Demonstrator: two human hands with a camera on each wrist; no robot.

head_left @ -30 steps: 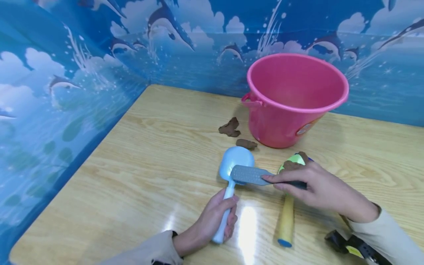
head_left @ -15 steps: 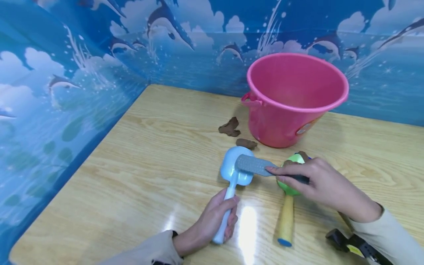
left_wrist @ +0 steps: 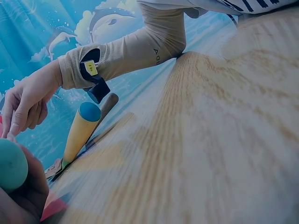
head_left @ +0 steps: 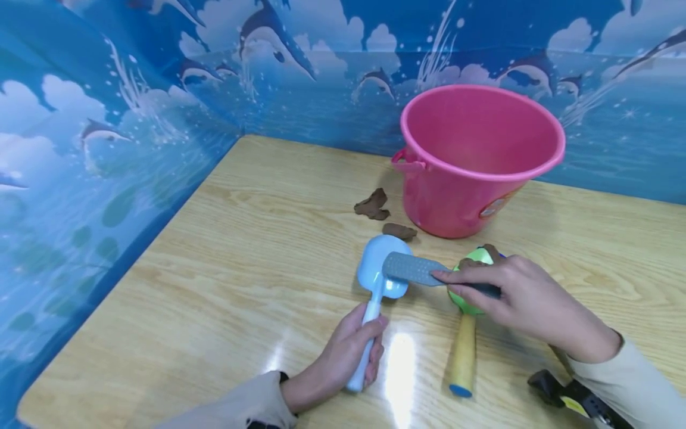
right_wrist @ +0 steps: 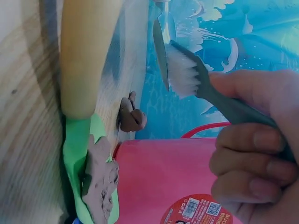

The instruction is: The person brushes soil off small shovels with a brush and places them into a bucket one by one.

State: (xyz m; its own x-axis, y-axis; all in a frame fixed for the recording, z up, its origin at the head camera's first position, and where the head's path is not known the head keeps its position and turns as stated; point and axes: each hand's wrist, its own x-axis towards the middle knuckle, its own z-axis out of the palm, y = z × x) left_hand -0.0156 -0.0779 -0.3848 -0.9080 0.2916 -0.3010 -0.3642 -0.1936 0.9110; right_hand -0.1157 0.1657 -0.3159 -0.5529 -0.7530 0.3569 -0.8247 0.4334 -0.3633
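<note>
My left hand (head_left: 345, 351) grips the handle of a light blue toy shovel (head_left: 375, 256), its rounded blade pointing away from me above the table. In the left wrist view only the handle's round end (left_wrist: 11, 165) shows. My right hand (head_left: 514, 298) pinches a grey brush (head_left: 412, 269) by its dark handle. White bristles (right_wrist: 183, 74) meet the shovel's blade in the right wrist view. Just below the right hand lies a green shovel (head_left: 465, 304) with a yellow handle (head_left: 463, 357), carrying brown clay (right_wrist: 100, 179).
A pink bucket (head_left: 445, 202) stands at the back right of the wooden table (head_left: 214, 286). Two brown clay pieces, a ragged one (head_left: 372, 204) and a flat one (head_left: 399, 232), lie left of it. A dolphin-print cloth (head_left: 316, 101) hangs behind. A brown stick (left_wrist: 108, 106) lies beside the yellow handle.
Compared with a second ago, the brush sits slightly farther right and up on the blue shovel, whose blade has turned a little. Over the last half second hardly anything differs.
</note>
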